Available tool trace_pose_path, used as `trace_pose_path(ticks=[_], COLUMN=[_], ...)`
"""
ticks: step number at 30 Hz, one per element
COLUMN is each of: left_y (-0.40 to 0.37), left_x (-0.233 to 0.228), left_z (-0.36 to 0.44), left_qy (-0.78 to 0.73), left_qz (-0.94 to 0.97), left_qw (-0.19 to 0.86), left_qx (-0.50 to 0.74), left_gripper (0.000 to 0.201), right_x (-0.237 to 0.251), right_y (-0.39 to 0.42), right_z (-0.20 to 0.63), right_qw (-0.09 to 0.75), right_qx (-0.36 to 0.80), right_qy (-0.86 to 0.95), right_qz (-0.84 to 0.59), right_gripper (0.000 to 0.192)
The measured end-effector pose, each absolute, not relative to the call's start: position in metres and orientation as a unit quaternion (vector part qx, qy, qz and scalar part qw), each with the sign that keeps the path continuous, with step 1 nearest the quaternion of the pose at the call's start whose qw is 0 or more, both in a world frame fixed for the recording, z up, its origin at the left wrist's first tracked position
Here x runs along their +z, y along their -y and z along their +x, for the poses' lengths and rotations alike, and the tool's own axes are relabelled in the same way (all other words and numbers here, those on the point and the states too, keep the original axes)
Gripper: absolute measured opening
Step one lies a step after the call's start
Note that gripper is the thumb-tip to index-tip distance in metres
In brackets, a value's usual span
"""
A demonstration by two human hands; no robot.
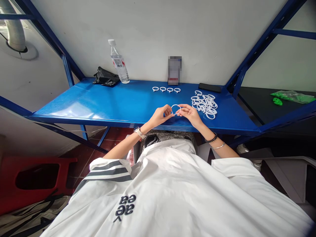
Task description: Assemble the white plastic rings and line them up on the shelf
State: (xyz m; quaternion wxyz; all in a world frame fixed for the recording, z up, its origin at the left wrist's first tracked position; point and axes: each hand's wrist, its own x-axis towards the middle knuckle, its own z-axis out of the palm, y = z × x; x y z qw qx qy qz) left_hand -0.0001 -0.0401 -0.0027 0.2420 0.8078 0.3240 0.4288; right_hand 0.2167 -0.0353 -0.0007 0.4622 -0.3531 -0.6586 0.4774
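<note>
Right now I have both hands up over the front edge of the blue metal shelf (98, 102). My left hand (161, 116) and right hand (190, 113) each pinch one side of a thin white plastic ring (176, 109), held between them just above the surface. By my judgement the work is early: four matching rings sit in a neat row (166, 89) farther back, while a tangled heap of white rings (204, 104) waits just right of my right hand.
</note>
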Motion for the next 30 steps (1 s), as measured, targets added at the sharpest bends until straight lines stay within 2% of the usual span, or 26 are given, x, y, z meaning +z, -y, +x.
trace_pose_path(ticks=[6,19,30], left_y=[0.0417,0.0394,0.0364], left_x=[-0.0002,-0.0026,-0.0058], left_z=[0.0003,0.001,0.0007], left_qy=[-0.345,-0.344,-0.341], left_qz=[0.806,0.835,0.844], left_qw=[0.242,0.175,0.134], left_qx=[0.415,0.391,0.391], left_gripper=[0.043,0.03,0.031], right_x=[0.0,0.0,0.0026], right_y=[0.0356,0.036,0.037], right_z=[0.2162,0.215,0.2152], right_qw=[0.472,0.463,0.447], right_qx=[0.486,0.504,0.508], right_qy=[0.644,0.634,0.648], right_qz=[-0.355,-0.359,-0.349], right_gripper=[0.047,0.044,0.042])
